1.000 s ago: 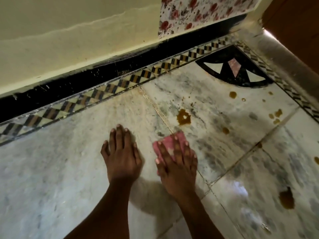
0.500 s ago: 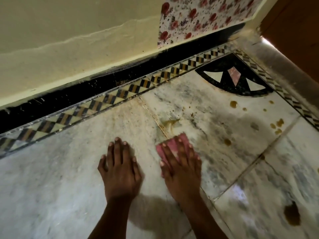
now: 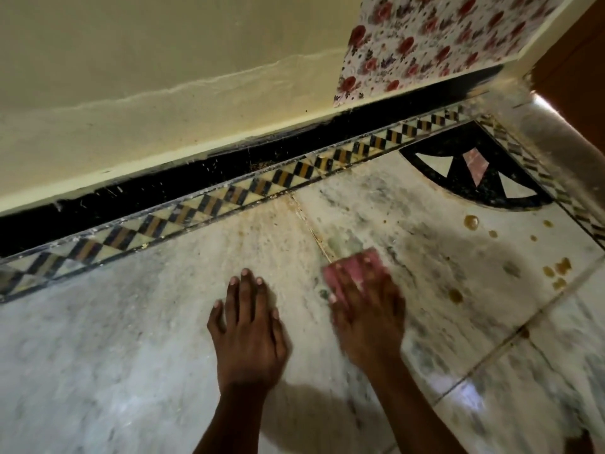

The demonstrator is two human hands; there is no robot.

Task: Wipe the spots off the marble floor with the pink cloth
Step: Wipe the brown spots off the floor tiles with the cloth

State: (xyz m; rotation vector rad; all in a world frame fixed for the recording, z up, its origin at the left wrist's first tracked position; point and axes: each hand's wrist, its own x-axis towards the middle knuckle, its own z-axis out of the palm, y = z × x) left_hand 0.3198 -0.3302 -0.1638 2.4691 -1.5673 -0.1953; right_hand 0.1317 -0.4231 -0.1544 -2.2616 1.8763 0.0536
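Head view: right hand [image 3: 366, 309] presses pink cloth [image 3: 357, 265], long axis unclear; left hand [image 3: 248, 326] flat on marble floor [image 3: 114, 339], both grips released.

The pink cloth [image 3: 355, 268] is laid flat on the marble floor [image 3: 131, 322] at centre frame, brown spots [image 3: 470, 221] scattered at right

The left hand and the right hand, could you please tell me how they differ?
The left hand rests bare on the marble floor; the right hand presses the pink cloth. The left hand looks sharp; the right hand is motion-blurred. Both lie flat, fingers pointing toward the wall.
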